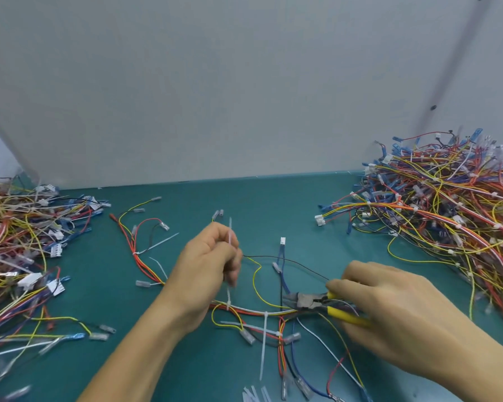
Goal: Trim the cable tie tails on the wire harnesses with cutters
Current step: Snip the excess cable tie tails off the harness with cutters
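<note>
A wire harness (253, 310) of red, yellow, white and blue wires lies on the green mat in front of me. My left hand (212, 265) pinches a white cable tie tail (230, 230) that stands up from the harness. Another long white tie tail (264, 343) hangs down from the bundle toward me. My right hand (389, 311) grips the yellow-handled cutters (311, 301), whose dark jaws point left, just above the harness and to the right of the held tail.
A large heap of harnesses (453, 210) fills the right side of the mat. Another heap (21, 250) lies at the left. A single harness (140, 245) lies left of my left hand. Loose cut tie tails (254, 394) sit at the near edge. A grey wall (215, 97) stands behind.
</note>
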A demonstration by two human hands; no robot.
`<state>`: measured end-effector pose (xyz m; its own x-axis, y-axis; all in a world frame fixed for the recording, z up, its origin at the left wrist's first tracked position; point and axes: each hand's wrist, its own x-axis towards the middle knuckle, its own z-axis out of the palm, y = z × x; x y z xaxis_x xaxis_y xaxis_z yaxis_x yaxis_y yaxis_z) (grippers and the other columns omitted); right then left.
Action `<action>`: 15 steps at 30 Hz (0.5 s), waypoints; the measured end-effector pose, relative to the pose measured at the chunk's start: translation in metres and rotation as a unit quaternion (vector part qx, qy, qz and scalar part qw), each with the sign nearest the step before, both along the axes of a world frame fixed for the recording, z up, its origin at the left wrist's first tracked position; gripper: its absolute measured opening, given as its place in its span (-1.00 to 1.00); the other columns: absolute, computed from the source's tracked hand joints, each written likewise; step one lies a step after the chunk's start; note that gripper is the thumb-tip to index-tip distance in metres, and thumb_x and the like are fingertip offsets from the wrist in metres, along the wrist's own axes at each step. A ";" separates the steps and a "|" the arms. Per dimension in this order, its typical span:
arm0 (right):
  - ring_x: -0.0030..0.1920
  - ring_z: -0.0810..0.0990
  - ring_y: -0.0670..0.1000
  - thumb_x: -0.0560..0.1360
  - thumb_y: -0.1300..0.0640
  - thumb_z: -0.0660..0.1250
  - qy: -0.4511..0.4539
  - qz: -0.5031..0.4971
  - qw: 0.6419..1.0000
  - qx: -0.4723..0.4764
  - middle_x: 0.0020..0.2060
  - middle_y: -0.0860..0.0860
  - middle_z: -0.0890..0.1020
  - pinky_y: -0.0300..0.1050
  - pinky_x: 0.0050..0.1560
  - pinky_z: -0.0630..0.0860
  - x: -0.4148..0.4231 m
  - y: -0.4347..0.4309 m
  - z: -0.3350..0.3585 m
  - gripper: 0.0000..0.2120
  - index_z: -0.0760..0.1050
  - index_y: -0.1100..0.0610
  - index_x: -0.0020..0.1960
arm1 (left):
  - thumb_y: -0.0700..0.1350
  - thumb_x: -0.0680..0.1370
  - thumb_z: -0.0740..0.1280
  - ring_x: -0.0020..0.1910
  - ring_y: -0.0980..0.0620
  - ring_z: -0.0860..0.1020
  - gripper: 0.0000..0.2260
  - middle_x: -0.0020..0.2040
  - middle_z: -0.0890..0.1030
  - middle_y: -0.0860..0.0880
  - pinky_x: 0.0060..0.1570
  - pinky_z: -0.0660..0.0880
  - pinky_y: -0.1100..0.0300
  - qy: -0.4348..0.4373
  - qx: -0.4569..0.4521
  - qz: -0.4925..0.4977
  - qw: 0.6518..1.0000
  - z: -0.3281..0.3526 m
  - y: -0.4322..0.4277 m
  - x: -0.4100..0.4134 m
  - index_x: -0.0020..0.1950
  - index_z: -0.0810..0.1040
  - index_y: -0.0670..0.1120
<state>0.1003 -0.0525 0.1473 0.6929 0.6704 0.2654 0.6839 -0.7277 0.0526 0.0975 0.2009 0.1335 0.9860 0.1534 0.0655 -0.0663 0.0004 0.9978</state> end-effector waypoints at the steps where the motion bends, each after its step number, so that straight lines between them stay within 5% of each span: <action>1: -0.35 0.52 0.03 0.30 -0.05 0.43 -0.009 0.009 1.000 -0.007 -0.29 -0.10 0.50 -0.11 -0.47 0.44 0.001 0.004 0.000 -0.85 0.55 -0.04 -0.18 | -0.28 0.42 0.17 -0.46 0.00 0.29 -0.89 -0.47 0.34 -0.01 -0.39 0.32 0.14 -0.003 0.035 -0.009 0.999 -0.001 0.001 -0.003 -0.25 0.39 -0.09; 6: -0.36 0.53 0.05 0.24 -0.04 0.48 -0.031 0.003 0.999 -0.010 -0.30 -0.09 0.52 -0.12 -0.47 0.44 0.006 0.017 -0.006 -0.82 0.56 -0.02 -0.20 | -0.21 0.39 0.30 -0.43 0.12 0.20 -0.86 -0.44 0.22 0.07 -0.38 0.22 0.25 -0.064 0.305 -0.084 0.946 -0.018 0.006 -0.021 -0.18 0.49 0.05; 10: -0.37 0.52 0.05 0.23 0.01 0.50 -0.031 -0.001 0.999 0.013 -0.29 -0.08 0.53 -0.13 -0.47 0.43 0.006 0.016 -0.019 -0.80 0.58 -0.01 -0.17 | -0.27 0.42 0.39 -0.43 0.15 0.29 -0.75 -0.43 0.31 0.13 -0.37 0.24 0.38 -0.071 0.378 -0.125 0.914 -0.020 0.007 -0.025 -0.22 0.52 0.12; 15: -0.35 0.53 0.05 0.24 0.01 0.48 -0.027 0.003 1.000 0.005 -0.27 -0.07 0.54 -0.12 -0.44 0.48 0.006 0.015 -0.024 -0.79 0.59 -0.01 -0.15 | -0.24 0.45 0.38 -0.25 0.27 0.39 -0.78 -0.29 0.34 0.20 -0.21 0.28 0.47 -0.107 0.464 -0.164 0.864 -0.025 0.005 -0.019 -0.01 0.55 0.06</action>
